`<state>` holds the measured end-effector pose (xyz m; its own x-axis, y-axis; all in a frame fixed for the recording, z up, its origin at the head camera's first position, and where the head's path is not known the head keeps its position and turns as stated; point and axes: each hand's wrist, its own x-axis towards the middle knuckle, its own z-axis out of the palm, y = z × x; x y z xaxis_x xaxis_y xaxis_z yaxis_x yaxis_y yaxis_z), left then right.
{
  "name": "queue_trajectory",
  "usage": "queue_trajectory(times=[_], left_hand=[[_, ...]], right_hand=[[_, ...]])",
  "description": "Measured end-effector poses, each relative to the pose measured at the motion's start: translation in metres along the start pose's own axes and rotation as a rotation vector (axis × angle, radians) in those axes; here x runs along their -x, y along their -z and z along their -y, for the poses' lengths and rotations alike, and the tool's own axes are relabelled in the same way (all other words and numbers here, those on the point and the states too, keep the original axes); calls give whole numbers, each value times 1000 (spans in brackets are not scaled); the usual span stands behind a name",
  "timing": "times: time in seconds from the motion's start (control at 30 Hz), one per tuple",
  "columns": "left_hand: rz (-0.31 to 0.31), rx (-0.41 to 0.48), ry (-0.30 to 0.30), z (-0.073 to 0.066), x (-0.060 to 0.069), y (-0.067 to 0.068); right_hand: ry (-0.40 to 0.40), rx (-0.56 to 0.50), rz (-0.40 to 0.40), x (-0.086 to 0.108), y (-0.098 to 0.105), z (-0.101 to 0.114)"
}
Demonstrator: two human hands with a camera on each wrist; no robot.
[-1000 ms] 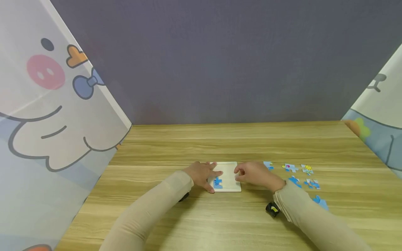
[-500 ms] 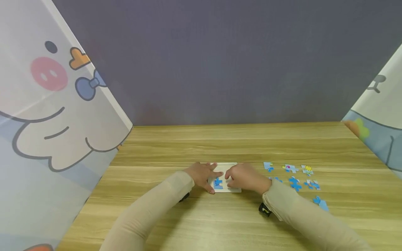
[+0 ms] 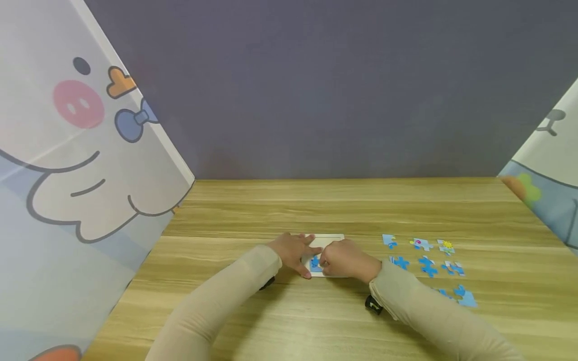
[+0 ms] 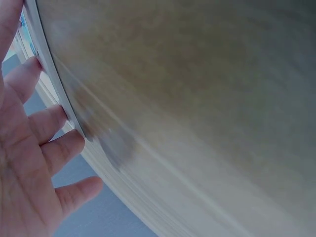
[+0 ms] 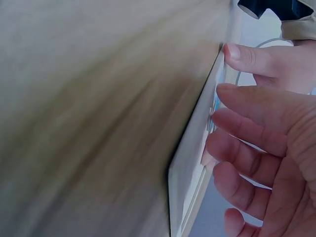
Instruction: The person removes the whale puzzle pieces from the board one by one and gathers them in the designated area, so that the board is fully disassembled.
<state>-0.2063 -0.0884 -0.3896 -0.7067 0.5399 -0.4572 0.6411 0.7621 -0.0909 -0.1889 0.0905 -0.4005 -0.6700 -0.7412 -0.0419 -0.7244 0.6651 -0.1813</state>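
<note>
A white square puzzle tray [image 3: 333, 236] lies on the wooden table in the head view. One blue puzzle piece [image 3: 314, 265] sits in its near left corner. My left hand [image 3: 291, 251] rests with spread fingers on the tray's left side; the left wrist view shows its fingertips [image 4: 60, 111] along the tray edge. My right hand [image 3: 345, 258] is bent over the tray, fingertips at the piece's right edge. In the right wrist view, its bent fingers [image 5: 242, 153] and thumb meet beside a sliver of blue. Whether they pinch the piece or press it is hidden.
To the right, several loose blue puzzle pieces [image 3: 427, 266] lie in rough rows, one with a yellow sun [image 3: 447, 245]. My right sleeve [image 3: 406, 288] partly covers the nearest ones. A grey panel [image 3: 343, 90] closes the back, with cartoon-printed panels [image 3: 113, 190] at the sides.
My right hand has moved left from the tray's right edge to the blue piece, and its fingers have drawn in. My left hand has stayed in place. The view has shifted slightly.
</note>
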Motion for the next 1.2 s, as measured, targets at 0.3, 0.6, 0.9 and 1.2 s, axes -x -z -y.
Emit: queue_trajectory(times=[0.3,0.6,0.9,1.2], left_hand=[[-6,11,0,0,-1,0],[-11,11,10,0,-3,0],[-4,-5,16,2,-4,-2],[-9,-9,14,0,-2,-4]], right_hand=[[14,10,-3,1,0,1],[-61,-87,12,0,-1,6],[-186,-231,-7,-1,-4,11],[-234,-243,-36,0,-6,14]])
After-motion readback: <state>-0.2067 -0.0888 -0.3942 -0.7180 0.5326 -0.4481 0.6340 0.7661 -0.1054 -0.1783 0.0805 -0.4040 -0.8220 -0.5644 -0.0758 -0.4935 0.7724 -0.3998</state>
